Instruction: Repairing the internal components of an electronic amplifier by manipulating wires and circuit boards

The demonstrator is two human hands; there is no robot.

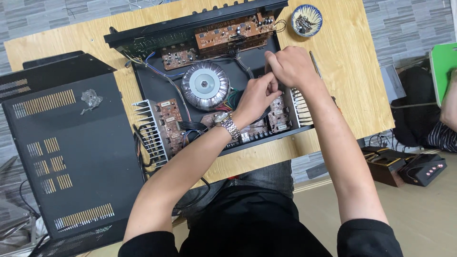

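An opened black amplifier chassis (147, 76) lies on a wooden table (342, 62), showing brown circuit boards (228, 31), a round silver transformer (204, 85) and finned heatsinks (150, 131). My left hand (257, 95), with a metal watch on its wrist, reaches into the right half of the chassis, fingers pinched together. My right hand (290, 66) is just above it, fingers closed and touching the left fingertips. Whatever they pinch is hidden between the fingers.
The removed black vented cover (71, 157) lies at the left, with a small crumpled bag (90, 100) on it. A blue-rimmed bowl of small parts (306, 20) stands at the table's far right. A thin tool (315, 64) lies beside my right hand. Another person's arm (447, 114) shows at the right edge.
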